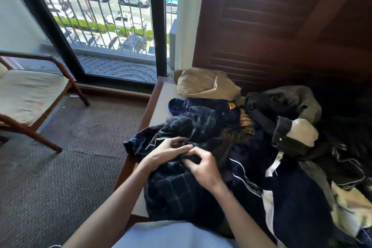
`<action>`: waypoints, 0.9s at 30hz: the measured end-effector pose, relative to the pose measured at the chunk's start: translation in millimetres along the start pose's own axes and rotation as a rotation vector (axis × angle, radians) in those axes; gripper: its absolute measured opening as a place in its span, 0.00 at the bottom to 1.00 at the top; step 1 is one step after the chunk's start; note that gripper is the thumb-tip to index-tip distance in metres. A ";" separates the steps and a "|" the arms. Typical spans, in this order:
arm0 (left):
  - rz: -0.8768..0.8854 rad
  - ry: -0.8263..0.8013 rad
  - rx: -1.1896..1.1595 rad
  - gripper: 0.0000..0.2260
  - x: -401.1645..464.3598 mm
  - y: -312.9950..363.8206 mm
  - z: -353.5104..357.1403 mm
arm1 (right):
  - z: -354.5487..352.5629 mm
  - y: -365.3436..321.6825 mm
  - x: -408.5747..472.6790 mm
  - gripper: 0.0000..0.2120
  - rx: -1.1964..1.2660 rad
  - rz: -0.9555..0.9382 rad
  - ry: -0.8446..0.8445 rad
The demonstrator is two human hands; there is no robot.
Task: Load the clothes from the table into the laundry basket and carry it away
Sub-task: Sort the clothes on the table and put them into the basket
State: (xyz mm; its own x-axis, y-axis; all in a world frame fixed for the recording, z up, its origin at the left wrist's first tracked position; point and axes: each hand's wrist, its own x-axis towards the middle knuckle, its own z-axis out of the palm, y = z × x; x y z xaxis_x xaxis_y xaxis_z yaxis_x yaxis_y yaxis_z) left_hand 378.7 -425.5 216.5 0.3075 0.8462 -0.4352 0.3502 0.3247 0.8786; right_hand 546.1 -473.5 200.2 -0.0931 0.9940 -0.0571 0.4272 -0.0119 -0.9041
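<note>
A heap of clothes covers the table (161, 104): a dark navy checked garment (181, 191) at the front, a tan garment (203, 84) at the back, a grey-black one (285, 102) to the right, and a navy piece with white piping (291, 197). My left hand (165, 154) and my right hand (203, 169) meet on the checked garment, fingers curled and pinching its dark cloth. No laundry basket is in view.
A wooden chair with a pale cushion (30, 94) stands on the carpet at the left. A large window with bars (100, 16) is ahead. Dark wooden louvred doors (271, 26) rise behind the table. Open carpet (70, 157) lies left of the table.
</note>
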 end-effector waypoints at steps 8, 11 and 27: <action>0.085 0.083 0.029 0.28 -24.5 -34.6 -3.7 | -22.9 8.2 81.2 0.49 -0.221 0.137 0.093; 0.015 0.416 0.438 0.44 -21.7 -44.5 -3.3 | -18.9 2.8 91.4 0.51 -0.071 0.315 -0.178; 0.563 0.202 -0.082 0.28 -8.2 96.0 36.3 | -118.3 -103.3 51.0 0.08 -0.159 -0.067 0.387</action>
State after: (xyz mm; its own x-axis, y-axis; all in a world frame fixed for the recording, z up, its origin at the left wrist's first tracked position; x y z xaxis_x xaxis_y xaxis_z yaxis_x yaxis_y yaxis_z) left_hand 441.9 -416.6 297.3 0.2488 0.9584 0.1400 0.1102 -0.1716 0.9790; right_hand 603.6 -408.7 340.8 0.2059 0.9599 0.1901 0.5679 0.0410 -0.8221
